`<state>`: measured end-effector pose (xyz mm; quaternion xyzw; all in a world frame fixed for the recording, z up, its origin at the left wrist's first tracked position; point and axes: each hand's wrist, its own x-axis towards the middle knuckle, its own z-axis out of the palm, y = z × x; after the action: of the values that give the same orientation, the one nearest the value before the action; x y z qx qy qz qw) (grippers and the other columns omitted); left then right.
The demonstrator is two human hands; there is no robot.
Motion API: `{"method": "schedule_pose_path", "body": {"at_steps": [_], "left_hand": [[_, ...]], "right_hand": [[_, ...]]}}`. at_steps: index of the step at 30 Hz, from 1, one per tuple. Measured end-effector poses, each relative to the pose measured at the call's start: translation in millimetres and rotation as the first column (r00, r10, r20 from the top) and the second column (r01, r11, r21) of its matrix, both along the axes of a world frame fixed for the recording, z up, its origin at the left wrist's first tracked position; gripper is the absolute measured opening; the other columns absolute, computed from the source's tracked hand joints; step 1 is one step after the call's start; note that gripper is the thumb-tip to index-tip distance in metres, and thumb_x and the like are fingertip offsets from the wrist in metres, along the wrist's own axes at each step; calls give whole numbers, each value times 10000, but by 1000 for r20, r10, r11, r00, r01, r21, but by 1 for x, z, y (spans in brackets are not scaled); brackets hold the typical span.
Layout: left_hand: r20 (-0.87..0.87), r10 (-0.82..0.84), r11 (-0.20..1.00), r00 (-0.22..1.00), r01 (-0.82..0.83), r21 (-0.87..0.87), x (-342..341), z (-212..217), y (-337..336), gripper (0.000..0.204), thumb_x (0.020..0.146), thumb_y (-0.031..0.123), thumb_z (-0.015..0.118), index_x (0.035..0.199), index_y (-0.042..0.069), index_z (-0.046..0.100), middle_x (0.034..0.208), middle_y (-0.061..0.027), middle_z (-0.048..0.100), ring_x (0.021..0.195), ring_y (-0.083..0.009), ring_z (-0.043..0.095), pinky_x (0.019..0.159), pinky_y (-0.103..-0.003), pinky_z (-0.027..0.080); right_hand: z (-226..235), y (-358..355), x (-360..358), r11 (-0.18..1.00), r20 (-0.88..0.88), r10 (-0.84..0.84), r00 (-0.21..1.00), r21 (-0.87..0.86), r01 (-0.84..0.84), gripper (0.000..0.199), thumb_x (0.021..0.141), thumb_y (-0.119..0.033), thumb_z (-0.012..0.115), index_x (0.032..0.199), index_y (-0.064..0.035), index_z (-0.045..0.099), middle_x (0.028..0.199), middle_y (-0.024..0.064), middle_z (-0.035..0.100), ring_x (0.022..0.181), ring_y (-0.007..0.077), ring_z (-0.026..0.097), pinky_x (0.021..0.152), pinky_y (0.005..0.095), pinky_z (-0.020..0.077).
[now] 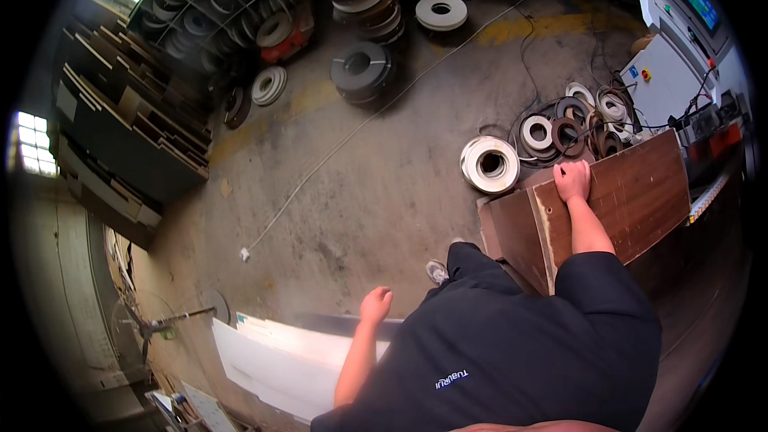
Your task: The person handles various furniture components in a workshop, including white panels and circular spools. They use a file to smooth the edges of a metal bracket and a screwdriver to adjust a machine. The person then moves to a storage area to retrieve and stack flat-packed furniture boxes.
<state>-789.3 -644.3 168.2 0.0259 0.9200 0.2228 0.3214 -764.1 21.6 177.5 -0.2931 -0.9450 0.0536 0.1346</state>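
Observation:
My right hand (572,182) is closed in a fist at the far edge of a brown wood-grain box (632,196), its arm lying over the top. Whether the fingers grip the board's edge or hold something small is hidden. The box has a worn, pale edge along its left side. My left hand (375,305) hangs low at my left with its fingers curled in and nothing visible in it. Nearest to it are white panels (280,360), beside and below my left forearm.
Rolls of edge banding (490,164) and loose cables lie beyond the box. A machine with a screen (694,0) stands far right. Stacked boards (128,120) and a rack of rolls (216,8) line the far left. A thin cord (320,168) crosses the floor. A fan (148,324) stands left.

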Motion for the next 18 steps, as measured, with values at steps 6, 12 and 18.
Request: {"method": "schedule_pose_path", "body": {"at_steps": [6, 12, 18], "left_hand": [[117, -139, 980, 983, 119, 159, -111, 14, 101, 372, 977, 341, 626, 1238, 89, 710, 1167, -167, 743, 1121, -323, 700, 964, -415, 542], [575, -3, 923, 818, -218, 316, -238, -81, 156, 425, 979, 388, 597, 1284, 110, 697, 1190, -153, 741, 1151, -311, 691, 980, -403, 538], [433, -647, 682, 627, 730, -38, -473, -77, 234, 443, 924, 468, 604, 1253, 195, 722, 1214, -120, 738, 1162, -319, 681, 970, -440, 548]], "right_hand": [[11, 2, -12, 997, 24, -21, 1000, -80, 23, 267, 915, -302, 640, 751, -96, 687, 828, 91, 677, 940, 304, 610, 1145, 498, 373], [23, 7, -31, 981, 44, -49, 998, -185, 56, 165, 848, -222, 649, 736, -101, 652, 806, 106, 641, 934, 315, 599, 1170, 532, 356], [25, 25, -81, 955, 256, -237, 937, -117, 274, 174, 839, -245, 666, 734, -109, 692, 792, 100, 666, 891, 330, 592, 1074, 527, 406]]}}
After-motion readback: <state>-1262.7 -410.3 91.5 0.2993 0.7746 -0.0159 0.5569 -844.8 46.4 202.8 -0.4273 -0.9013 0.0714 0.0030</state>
